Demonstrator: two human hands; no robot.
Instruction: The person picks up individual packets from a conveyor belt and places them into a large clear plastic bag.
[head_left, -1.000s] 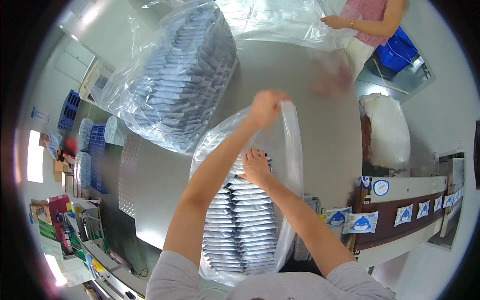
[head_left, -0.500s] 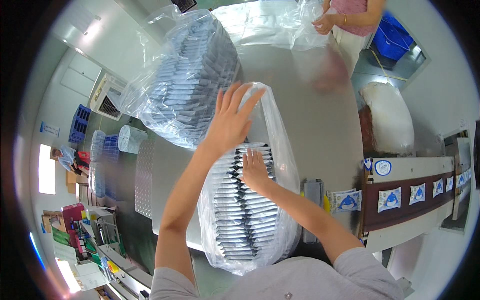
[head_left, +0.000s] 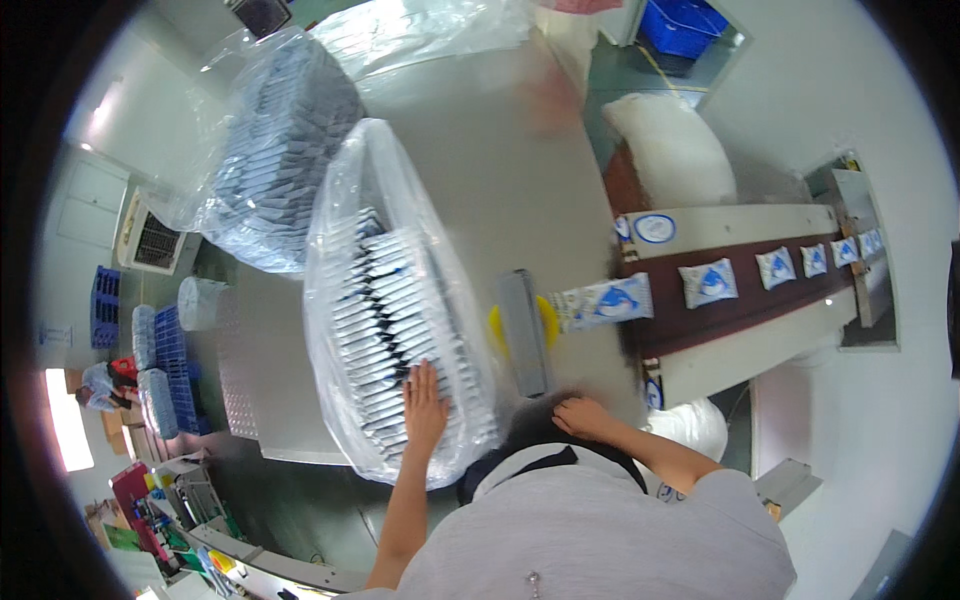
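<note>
My left hand (head_left: 425, 408) lies with outstretched fingers on the near part of a clear plastic bag's contents. Two rows of upright, tightly packed small packets (head_left: 378, 318) fill this bag (head_left: 440, 300), whose loose upper end stretches away across the table. By the table's near edge, close to my waist, my right hand (head_left: 588, 418) has its fingers curled, and nothing shows in them. Beyond that hand is a grey bar-shaped device (head_left: 524, 330) with yellow round parts. Two white-and-blue packets (head_left: 612, 299) overlap beside it, at the end of the conveyor.
A brown conveyor belt (head_left: 740, 298) at the right carries several white-and-blue packets. A second full clear bag (head_left: 280, 160) stands at the far left of the metal table (head_left: 470, 150). Past the table are a large white sack (head_left: 675, 150) and a blue crate (head_left: 682, 28).
My view has turned right. My left hand has come back from the bag's far end onto the near packets. My right hand has left the packets and moved to the table's near edge.
</note>
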